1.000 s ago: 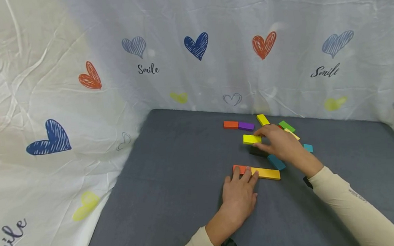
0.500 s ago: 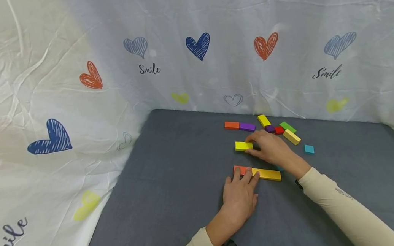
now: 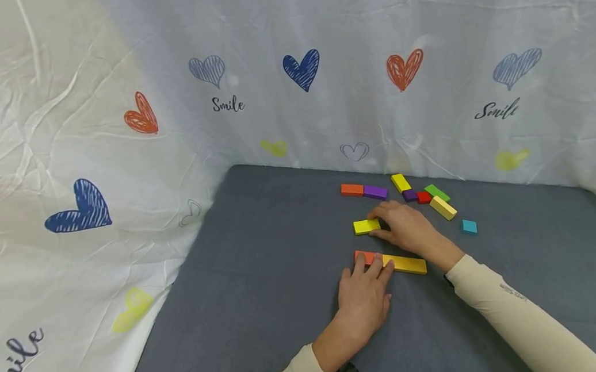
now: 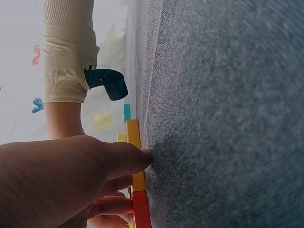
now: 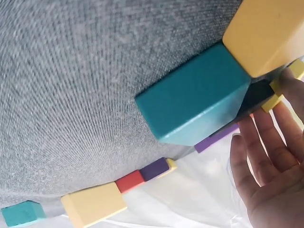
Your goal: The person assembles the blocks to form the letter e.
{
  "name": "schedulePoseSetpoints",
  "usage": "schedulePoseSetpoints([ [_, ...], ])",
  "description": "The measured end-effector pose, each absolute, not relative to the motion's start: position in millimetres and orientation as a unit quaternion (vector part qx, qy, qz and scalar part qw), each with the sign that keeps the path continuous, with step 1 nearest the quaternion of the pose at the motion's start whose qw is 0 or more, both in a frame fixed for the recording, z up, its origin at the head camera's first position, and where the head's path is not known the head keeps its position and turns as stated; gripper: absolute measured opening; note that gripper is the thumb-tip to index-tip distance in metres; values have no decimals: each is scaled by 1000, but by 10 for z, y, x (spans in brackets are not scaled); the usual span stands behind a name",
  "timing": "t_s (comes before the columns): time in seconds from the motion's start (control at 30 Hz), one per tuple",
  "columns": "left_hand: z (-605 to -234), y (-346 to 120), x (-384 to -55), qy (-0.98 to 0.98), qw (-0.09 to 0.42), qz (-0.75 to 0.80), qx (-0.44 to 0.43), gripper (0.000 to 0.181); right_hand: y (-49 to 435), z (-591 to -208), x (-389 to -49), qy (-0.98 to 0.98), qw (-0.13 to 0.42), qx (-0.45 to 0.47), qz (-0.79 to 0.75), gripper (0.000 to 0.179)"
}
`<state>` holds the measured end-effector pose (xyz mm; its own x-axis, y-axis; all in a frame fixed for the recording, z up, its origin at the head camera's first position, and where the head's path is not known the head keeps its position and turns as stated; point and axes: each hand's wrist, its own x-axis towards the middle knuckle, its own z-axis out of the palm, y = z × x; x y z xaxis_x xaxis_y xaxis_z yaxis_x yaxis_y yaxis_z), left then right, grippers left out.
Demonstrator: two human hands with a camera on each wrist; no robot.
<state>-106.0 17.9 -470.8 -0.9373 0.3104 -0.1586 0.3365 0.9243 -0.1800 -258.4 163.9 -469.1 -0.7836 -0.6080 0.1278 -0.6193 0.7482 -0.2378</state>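
Observation:
My right hand (image 3: 409, 229) pinches a small yellow block (image 3: 364, 227) between thumb and fingers, low over the grey cloth. My left hand (image 3: 362, 299) rests its extended fingertips on a red-orange block (image 3: 361, 256) and the near end of a longer amber block (image 3: 409, 264), which lie end to end in a row. In the left wrist view, the left thumb (image 4: 128, 159) reaches down to the cloth beside the amber block. A teal block (image 5: 192, 95) touches the amber one in the right wrist view, with a black block (image 5: 256, 97) behind it; the right hand hides both from the head view.
Farther back lie an orange block (image 3: 352, 189) and a purple block (image 3: 376, 192) end to end. To their right are yellow (image 3: 400, 183), dark purple (image 3: 410, 195), red (image 3: 424, 198), green (image 3: 437, 193), cream (image 3: 443, 207) and turquoise (image 3: 469, 227) blocks. A white heart-printed curtain (image 3: 272, 118) borders the table.
My right hand has brought the yellow block leftward and nearer to me, uncovering the dark purple, red and cream blocks. My left hand has stayed in place on the row.

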Motion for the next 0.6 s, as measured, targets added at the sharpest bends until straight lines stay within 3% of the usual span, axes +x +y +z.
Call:
schedulePoseSetpoints([
  [0.6,-4724,172,-1069,979,57,-105,168,69,1655,-4692,-2573,-934,-11,331,132,39],
])
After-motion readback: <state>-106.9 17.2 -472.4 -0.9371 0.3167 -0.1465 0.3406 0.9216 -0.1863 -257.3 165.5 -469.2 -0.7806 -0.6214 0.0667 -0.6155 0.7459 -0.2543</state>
